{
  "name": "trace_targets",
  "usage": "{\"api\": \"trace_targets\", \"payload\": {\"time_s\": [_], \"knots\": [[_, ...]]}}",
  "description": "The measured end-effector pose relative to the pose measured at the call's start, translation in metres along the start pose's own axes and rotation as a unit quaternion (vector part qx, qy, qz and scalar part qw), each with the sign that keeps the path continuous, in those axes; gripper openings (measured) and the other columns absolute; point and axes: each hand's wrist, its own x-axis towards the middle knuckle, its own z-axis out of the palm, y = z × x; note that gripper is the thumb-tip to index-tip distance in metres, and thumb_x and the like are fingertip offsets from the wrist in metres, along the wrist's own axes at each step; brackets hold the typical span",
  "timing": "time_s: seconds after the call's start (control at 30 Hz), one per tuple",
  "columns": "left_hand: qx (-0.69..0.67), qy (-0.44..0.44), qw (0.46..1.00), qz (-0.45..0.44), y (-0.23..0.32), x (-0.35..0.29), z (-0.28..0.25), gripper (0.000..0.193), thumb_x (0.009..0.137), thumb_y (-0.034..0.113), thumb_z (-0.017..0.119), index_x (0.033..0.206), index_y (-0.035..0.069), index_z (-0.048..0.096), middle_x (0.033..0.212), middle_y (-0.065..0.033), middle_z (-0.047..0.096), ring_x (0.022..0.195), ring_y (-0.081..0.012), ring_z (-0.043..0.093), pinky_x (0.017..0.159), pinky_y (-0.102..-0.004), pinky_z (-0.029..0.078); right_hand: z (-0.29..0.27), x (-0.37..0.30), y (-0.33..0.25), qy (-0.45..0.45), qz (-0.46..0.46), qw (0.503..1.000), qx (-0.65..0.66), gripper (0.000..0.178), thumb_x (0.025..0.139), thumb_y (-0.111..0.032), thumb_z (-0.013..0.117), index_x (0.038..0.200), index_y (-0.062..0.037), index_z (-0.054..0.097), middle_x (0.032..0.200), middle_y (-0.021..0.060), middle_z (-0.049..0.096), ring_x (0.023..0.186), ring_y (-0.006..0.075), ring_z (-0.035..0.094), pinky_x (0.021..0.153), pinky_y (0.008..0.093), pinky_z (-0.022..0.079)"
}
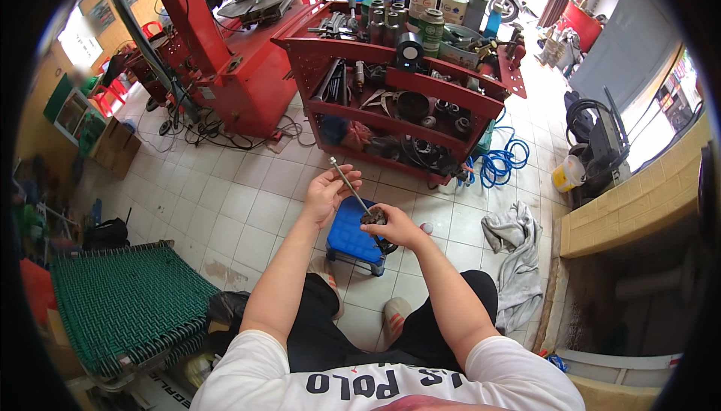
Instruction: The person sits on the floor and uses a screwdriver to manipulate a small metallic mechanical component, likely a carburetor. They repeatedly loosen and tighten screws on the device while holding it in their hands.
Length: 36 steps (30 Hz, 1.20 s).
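1. Left hand (324,197) — one, raised ahead of the body, forearm reaching up and inward from the lower edge. Wrist nearly straight, fingers bent; the rod crosses between the fingertips and thumb. Whether they press on it cannot be told.
2. Right hand (398,228) — one, lower and nearer the body than the left, forearm slanting inward, elbow bent outward. Back of the hand uppermost; thumb and fingers closed about the dark part.
3. Metal rod (351,190), slim, grey, with a pale tip. Position: held at a tilt, from the right fingers up past the left fingers, its tip just beyond them.
4. Dark part (372,218), lumpy, brownish. Position: in the right fingers, at the rod's lower end.
5. Black piece (387,246), rounded, partly hidden. Position: directly under the right fingers.
6. Stool (347,232), blue, low. Position: beneath and between both sets of fingers, standing on the tiled floor (251,212).
7. Tool cart (319,54), red, laden with cans and tools. Position: beyond the fingers of both hands.
8. Cloth (523,268), grey, crumpled. Position: on the floor, well to the right of the right fingers.
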Motion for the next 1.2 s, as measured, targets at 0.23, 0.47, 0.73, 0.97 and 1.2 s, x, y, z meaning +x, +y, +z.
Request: {"api": "trace_targets", "payload": {"time_s": [0.23, 0.47, 0.73, 0.97, 1.2], "knots": [[-0.052, -0.032, 0.998, 0.009, -0.002, 0.003, -0.001, 0.031, 0.103, 0.007, 0.054, 0.133, 0.0, 0.055, 0.117, -0.0138, 0.068, 0.105, -0.023, 0.068, 0.097, -0.037, 0.056, -0.004, -0.005, 0.0, -0.069, 0.041, 0.988, 0.129, 0.047, 0.088, -0.027, 0.08, 0.118, 0.0011, 0.059, 0.095, 0.0066, 0.069, 0.079, 0.0143, 0.068, 0.073, 0.03, 0.054], [-0.008, 0.012, 0.999, 0.034, -0.015, 0.009, -0.031, 0.036, 0.096, 0.013, 0.068, 0.129, 0.002, 0.058, 0.107, -0.0077, 0.069, 0.102, -0.0194, 0.069, 0.094, -0.0333, 0.057, 0.005, -0.005, -0.015, -0.089, 0.05, 0.988, 0.114, 0.044, 0.09, -0.026, 0.078, 0.119, 0.0013, 0.057, 0.098, 0.0081, 0.067, 0.083, 0.0165, 0.069, 0.075, 0.0312, 0.056], [-0.11, -0.047, 0.992, -0.047, 0.008, -0.004, 0.02, 0.033, 0.099, 0.015, 0.064, 0.13, 0.003, 0.058, 0.111, -0.0103, 0.07, 0.106, -0.0218, 0.069, 0.096, -0.0337, 0.056, 0.006, -0.008, -0.01, -0.078, 0.072, 0.98, 0.171, 0.052, 0.09, -0.032, 0.077, 0.123, 0.0027, 0.056, 0.1, 0.0089, 0.067, 0.081, 0.0166, 0.069, 0.075, 0.0304, 0.055], [-0.006, 0.013, 1.0, -0.021, -0.016, 0.002, -0.006, 0.027, 0.095, 0.012, 0.07, 0.119, 0.004, 0.061, 0.104, -0.0102, 0.071, 0.092, -0.0205, 0.072, 0.081, -0.0314, 0.061, 0.005, -0.01, -0.017, -0.085, 0.086, 0.981, 0.15, 0.053, 0.091, -0.032, 0.077, 0.124, 0.003, 0.055, 0.099, 0.0091, 0.066, 0.081, 0.0166, 0.07, 0.075, 0.0297, 0.055], [0.061, 0.075, 0.995, 0.012, -0.027, 0.007, -0.007, 0.037, 0.083, 0.012, 0.083, 0.109, 0.008, 0.057, 0.094, -0.0052, 0.069, 0.08, -0.0154, 0.071, 0.07, -0.0268, 0.06, 0.008, -0.007, -0.009, -0.075, 0.081, 0.983, 0.145, 0.051, 0.09, -0.032, 0.077, 0.121, 0.0026, 0.056, 0.095, 0.0071, 0.066, 0.077, 0.0154, 0.069, 0.072, 0.0292, 0.055]]}}
